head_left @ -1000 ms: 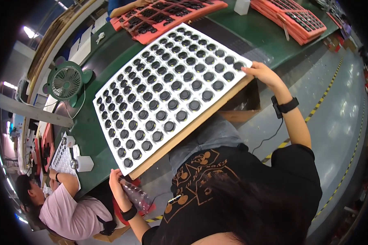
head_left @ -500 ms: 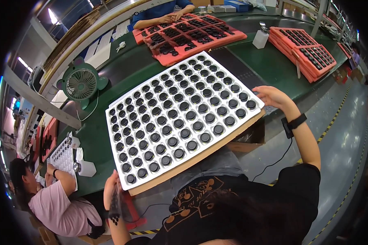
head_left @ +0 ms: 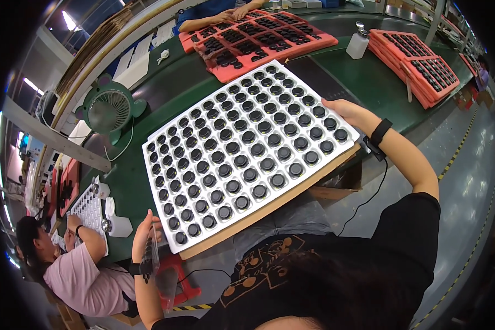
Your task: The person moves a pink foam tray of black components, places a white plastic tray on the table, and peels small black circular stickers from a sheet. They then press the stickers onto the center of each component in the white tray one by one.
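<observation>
A white plastic tray (head_left: 237, 177) with rows of round black parts lies tilted across the view on a brown cardboard sheet (head_left: 269, 220). My right hand (head_left: 353, 114) is closed at the tray's right edge, its fingertips against the rim. Just off the tray's lower left edge is my left hand (head_left: 145, 234), fingers curled. A strip of clear plastic with dark marks (head_left: 155, 261) hangs down from these fingers along the wrist. How the fingers grip it is partly hidden.
Beyond the tray, a co-worker's hands (head_left: 231, 15) work over a red tray of black parts (head_left: 236, 71). Stacked red trays (head_left: 407, 82) and a white pump bottle (head_left: 358, 43) stand at right. A green fan (head_left: 109, 113) is at left; another person (head_left: 88, 275) sits lower left.
My right hand has slid inward along the tray's right edge, onto the rim. My left hand has shifted up and left, apart from the tray corner. The tray has moved slightly.
</observation>
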Demonstrator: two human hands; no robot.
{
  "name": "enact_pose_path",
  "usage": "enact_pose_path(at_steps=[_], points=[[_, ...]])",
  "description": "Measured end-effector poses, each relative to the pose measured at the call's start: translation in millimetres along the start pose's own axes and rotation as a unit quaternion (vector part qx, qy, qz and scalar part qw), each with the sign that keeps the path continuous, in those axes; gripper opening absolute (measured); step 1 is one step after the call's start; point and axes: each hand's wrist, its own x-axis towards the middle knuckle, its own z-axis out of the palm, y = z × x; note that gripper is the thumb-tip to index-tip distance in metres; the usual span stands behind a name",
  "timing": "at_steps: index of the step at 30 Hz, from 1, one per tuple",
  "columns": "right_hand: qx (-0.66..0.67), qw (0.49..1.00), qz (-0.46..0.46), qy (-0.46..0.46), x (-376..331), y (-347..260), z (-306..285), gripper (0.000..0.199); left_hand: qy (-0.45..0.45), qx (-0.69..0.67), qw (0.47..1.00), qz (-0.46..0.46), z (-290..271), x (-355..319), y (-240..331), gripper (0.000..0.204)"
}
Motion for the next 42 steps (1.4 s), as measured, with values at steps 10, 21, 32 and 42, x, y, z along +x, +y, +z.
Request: enact_pose_path(at_steps=[10, 21, 32, 42], points=[[-0.099, 0.995, -0.032, -0.014, 1.2, 2.1, 5.7, 0.029, 0.059, 0.033, 0.990, 0.124, 37.1, 11.0, 1.8, 0.032], [-0.071, 0.996, -0.011, -0.059, 7.5, -4.2, 1.0, 0.026, -0.016, 0.115, 0.988, 0.105, 39.9, 3.1, 23.9, 0.031], [0.100, 0.980, 0.058, -0.160, 9.9, -17.7, 0.1, 0.035, -0.091, -0.154, 0.966, 0.185, 26.3, 18.1, -2.8, 0.039], [-0.025, 0.995, 0.011, -0.095, -5.4, -9.3, 21.5, 0.035, -0.058, 0.044, 0.990, 0.122, 49.0, -2.7, 17.8, 0.037]])
